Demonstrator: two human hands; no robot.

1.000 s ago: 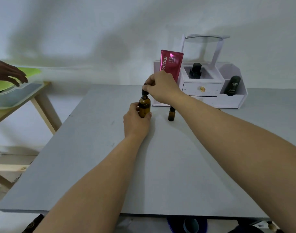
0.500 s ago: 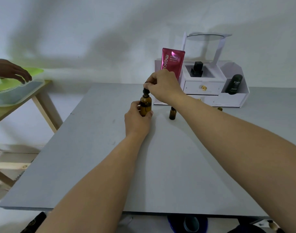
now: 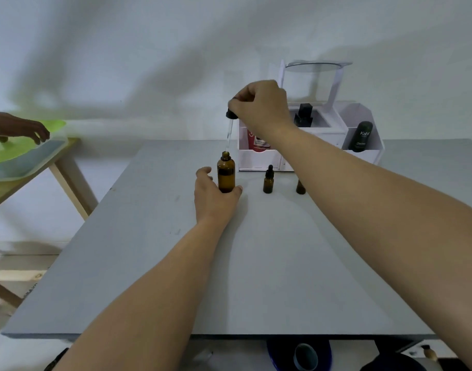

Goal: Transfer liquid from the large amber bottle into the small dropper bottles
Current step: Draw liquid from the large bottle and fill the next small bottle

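Observation:
The large amber bottle (image 3: 226, 174) stands upright and uncapped on the grey table (image 3: 229, 263). My left hand (image 3: 214, 195) grips its lower part. My right hand (image 3: 261, 104) holds the black-capped glass dropper (image 3: 230, 127) lifted above the bottle, its glass tip just over the open neck. To the right stands a small amber dropper bottle (image 3: 268, 180) with its black cap on. A second small amber bottle (image 3: 300, 186) is mostly hidden behind my right forearm.
A white cosmetics organiser (image 3: 363, 153) stands at the back, holding a red tube (image 3: 257, 141), a black bottle (image 3: 304, 116) and a dark tube (image 3: 362, 136). At the left is a wooden side table (image 3: 66, 170) with another person's hand (image 3: 23, 129) over a green tray.
My right hand has pulled the dropper up out of the large bottle, which now stands open. My left hand stays on the bottle. The camera has tilted, so the scene sits lower.

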